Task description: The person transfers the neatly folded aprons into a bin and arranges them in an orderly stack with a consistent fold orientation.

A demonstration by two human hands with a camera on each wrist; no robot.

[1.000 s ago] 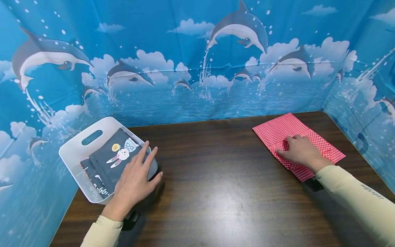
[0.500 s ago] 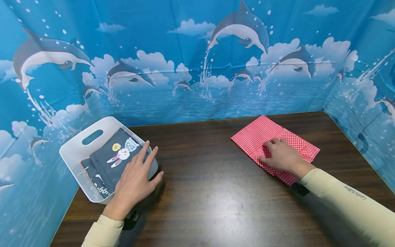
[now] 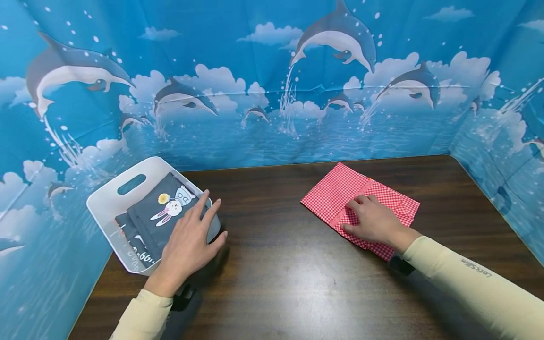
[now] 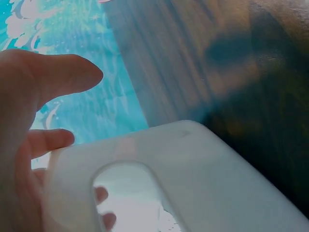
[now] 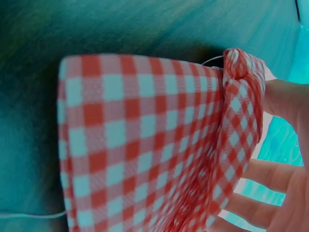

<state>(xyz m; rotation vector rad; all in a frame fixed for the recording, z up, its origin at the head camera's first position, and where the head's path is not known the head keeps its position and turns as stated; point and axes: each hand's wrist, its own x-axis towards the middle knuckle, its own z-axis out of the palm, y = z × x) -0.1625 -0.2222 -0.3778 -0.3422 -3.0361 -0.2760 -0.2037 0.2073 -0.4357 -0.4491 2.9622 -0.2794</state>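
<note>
In the head view, my right hand (image 3: 376,224) holds a folded red-and-white gingham cloth (image 3: 329,193) at its middle band, on the right half of the table. The right wrist view shows my thumb and fingers reaching behind a thick rolled edge of the cloth (image 5: 135,125), so the fingertips are hidden. On the left, my left hand (image 3: 191,241) lies over the right rim of a white plastic basket (image 3: 104,200), fingers spread and thumb apart. Through the handle hole of the basket (image 4: 193,159), two fingertips show in the left wrist view.
Inside the basket lies a dark folded cloth (image 3: 146,205) with a rabbit print, and beside it dark fabric with white lettering (image 3: 135,238). A dolphin-print curtain (image 3: 272,94) encloses the back and sides of the brown wooden table (image 3: 272,236).
My right hand has slid the gingham cloth leftward across the table, slightly toward me. My left hand and the basket have stayed together; the head view has shifted slightly.
</note>
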